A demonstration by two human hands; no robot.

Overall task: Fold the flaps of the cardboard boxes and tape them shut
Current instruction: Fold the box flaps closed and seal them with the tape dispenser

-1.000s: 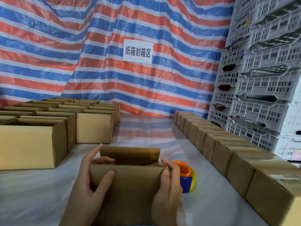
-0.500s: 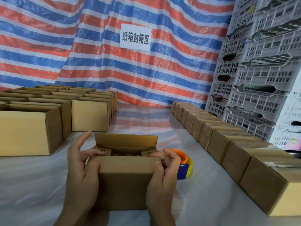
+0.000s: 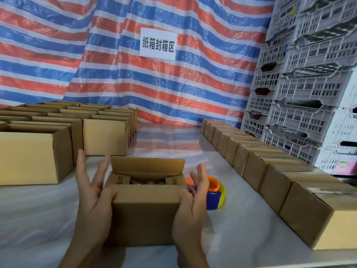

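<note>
Since half a second ago both grips have let go of the short side flaps. Our left grip [image 3: 92,192] and right grip [image 3: 193,206] now flank the cardboard box [image 3: 146,215] with fingers straight and spread, holding nothing, thumbs pressing its near top edge. The box, matte brown corrugated board, sits on the white-sheeted tabletop [image 3: 241,219] right before us. Its side flaps [image 3: 120,179] lie folded inward, showing black print, and the far flap [image 3: 148,165] stands upright. Just right of it rests a glossy orange, yellow and blue tape dispenser [image 3: 214,192]. Farther off, open boxes [image 3: 29,157] stand left and taped boxes [image 3: 270,171] line the right, before perforated plastic crates [image 3: 299,93] and a striped woven tarp [image 3: 173,84].
</note>
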